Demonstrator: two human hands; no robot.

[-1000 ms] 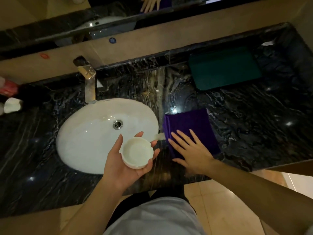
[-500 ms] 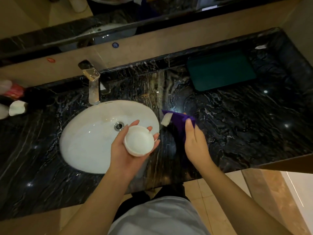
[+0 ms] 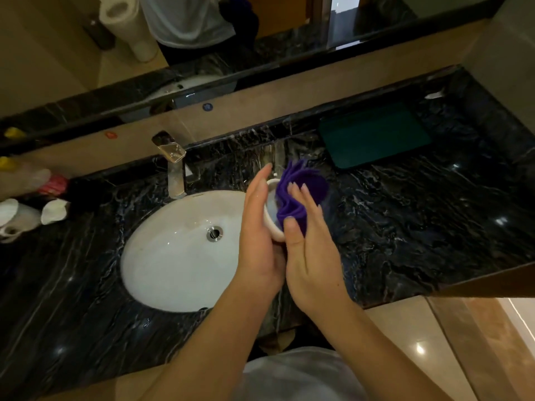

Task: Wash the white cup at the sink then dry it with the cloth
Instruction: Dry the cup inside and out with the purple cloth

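Left hand point(image 3: 257, 241) fingers straight, pressed together, cupping the white cup point(image 3: 272, 224); at its 3 o'clock, right hand point(image 3: 312, 256) pinches the purple cloth point(image 3: 301, 195) bunched into the cup

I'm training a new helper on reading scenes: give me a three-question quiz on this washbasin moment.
1. True or false: the purple cloth lies flat on the black marble counter.
2. Which hand holds the white cup?
3. The dark green rectangular mat is: A) in the white oval sink B) on the counter, right of the sink.

Key: 1 false, the right hand presses it, bunched, into the cup; 2 the left hand; 3 B.
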